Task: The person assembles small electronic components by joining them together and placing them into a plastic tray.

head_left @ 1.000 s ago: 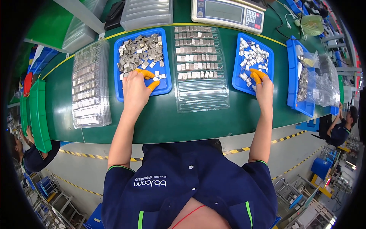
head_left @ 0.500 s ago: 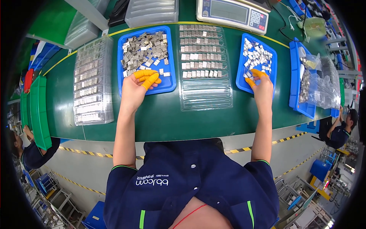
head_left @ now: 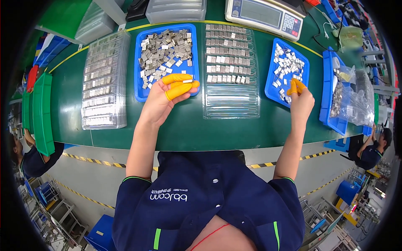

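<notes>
Yellow finger cots cover fingertips of both hands. My left hand [head_left: 169, 98] is closed in a pinch on a small metal connector piece [head_left: 188, 81], above the near right edge of the left blue tray [head_left: 140, 93]. That tray is heaped with silver, block-shaped connector pieces [head_left: 157, 56]. My right hand [head_left: 300, 102] reaches into the right blue tray [head_left: 271, 93], among small white-faced pieces [head_left: 287, 62]. Its fingertips are pressed together, and what they hold, if anything, is hidden. Between the hands lies a clear plastic blister tray [head_left: 232, 104], its far rows filled with pieces, its near rows bare.
Stacked clear trays [head_left: 104, 83] with filled rows stand at the left. A weighing scale [head_left: 264, 19] and a clear plastic box stack [head_left: 176, 10] are at the back. Another blue bin [head_left: 325, 106] with plastic bags is at right, green bins [head_left: 43, 113] at far left. People work on either side.
My left hand has lifted and moved right, and a connector piece now shows in its fingers. My right hand has shifted right within its tray, its fingertips now together. The view has shifted slightly.
</notes>
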A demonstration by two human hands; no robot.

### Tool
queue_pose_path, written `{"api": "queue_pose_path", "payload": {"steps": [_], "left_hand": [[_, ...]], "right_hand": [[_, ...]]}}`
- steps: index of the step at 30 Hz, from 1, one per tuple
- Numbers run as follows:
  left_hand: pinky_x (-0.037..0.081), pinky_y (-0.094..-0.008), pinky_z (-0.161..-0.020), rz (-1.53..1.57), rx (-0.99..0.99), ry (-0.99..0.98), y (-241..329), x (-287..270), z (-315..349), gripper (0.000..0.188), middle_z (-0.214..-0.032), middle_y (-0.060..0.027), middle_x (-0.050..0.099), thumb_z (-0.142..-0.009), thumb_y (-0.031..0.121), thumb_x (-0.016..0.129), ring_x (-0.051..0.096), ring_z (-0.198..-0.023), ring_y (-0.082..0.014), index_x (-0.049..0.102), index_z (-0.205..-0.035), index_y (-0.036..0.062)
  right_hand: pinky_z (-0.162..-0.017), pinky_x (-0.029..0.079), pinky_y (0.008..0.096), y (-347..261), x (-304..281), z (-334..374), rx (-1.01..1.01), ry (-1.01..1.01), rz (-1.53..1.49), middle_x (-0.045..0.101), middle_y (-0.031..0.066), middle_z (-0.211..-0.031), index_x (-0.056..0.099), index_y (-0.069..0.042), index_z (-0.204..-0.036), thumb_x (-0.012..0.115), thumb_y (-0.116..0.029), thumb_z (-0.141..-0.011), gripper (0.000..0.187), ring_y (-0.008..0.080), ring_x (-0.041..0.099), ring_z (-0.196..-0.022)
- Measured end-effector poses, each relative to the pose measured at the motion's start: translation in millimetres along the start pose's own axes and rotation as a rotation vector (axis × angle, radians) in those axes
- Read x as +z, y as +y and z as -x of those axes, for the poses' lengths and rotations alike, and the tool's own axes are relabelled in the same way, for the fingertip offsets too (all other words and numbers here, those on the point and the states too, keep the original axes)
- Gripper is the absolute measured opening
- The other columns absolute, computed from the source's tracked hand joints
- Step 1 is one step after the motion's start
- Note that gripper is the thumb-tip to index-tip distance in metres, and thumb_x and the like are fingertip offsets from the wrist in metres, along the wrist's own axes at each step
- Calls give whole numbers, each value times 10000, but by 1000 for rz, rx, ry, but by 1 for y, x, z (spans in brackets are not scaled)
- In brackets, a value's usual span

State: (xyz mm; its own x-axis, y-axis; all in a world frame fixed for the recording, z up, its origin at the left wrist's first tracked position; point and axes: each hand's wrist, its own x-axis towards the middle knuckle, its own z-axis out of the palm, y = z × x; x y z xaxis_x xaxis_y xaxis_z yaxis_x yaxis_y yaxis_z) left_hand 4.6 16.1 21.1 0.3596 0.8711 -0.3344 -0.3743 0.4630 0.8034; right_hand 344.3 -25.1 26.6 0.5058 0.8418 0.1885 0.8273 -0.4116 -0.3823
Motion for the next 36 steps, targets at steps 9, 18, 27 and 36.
{"api": "queue_pose_path", "payload": {"steps": [9, 18, 27, 36], "left_hand": [[523, -238, -797, -49, -89, 45, -6, 6, -3, 322, -1031, -159, 631, -825, 71, 636, 635, -939, -204, 568, -1121, -34], [514, -265, -853, 280, -49, 35, -13, 4, -7, 340, -1093, -188, 599, -855, 46, 585, 615, -989, -223, 523, -1171, -63], [531, -249, -736, -153, 10, 9, -34, 36, -3, 260, -950, -147, 657, -818, 8, 623, 656, -815, -197, 599, -1068, -61], [526, -246, -727, -226, 74, 41, -34, 38, 5, 219, -920, -127, 668, -800, -16, 632, 652, -780, -166, 635, -1013, -67]], "right_hand": [[-757, 511, 250, -46, 6, 25, 59, -168, -1153, 648, 155, -935, 587, 91, -1060, 593, -7, -844, 237, 227, 659, -839], [-791, 528, 290, -64, 21, 45, 123, -270, -1250, 636, 173, -964, 576, 91, -1085, 573, 7, -853, 247, 242, 654, -847], [-751, 523, 274, -90, 29, 68, 44, -533, -1292, 641, 141, -931, 588, 68, -1018, 613, 26, -818, 205, 198, 650, -802], [-748, 520, 259, -91, 20, 71, -120, -595, -1102, 658, 105, -933, 631, 56, -995, 631, 37, -797, 199, 157, 638, -801]]}}
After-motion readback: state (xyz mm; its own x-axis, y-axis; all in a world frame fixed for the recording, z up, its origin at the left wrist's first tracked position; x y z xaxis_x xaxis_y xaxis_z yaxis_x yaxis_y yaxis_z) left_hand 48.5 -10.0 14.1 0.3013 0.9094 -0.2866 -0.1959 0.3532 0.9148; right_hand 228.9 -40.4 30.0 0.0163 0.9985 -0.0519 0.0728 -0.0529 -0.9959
